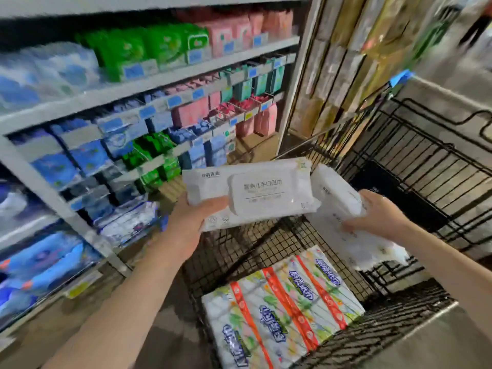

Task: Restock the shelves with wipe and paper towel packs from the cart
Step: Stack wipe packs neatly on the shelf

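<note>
The left hand grips a white wipe pack by its left end. The thumb is pressed on the top face beside the lid, and the other fingers are hidden underneath. The pack lies nearly flat, lid up, held above the near left part of the cart.

The right hand holds a second wipe pack just right of the first, and the two packs overlap at their ends. Its fingers are curled round the near edge of white wrapping. A third white pack shows just below this hand, tilted down into the cart. Whether the fingers clamp it too cannot be told.

The cart is black wire and stands right of the shelves. On its floor, near the person, lies a paper towel pack, white with orange stripes and green leaves. It lies flat against the near left corner.

The shelves run along the left, blurred. Green packs and pink packs sit on the far upper shelf, and blue packs fill the lower ones. Tan boxes are stacked at the far right, past the end of the shelves.
</note>
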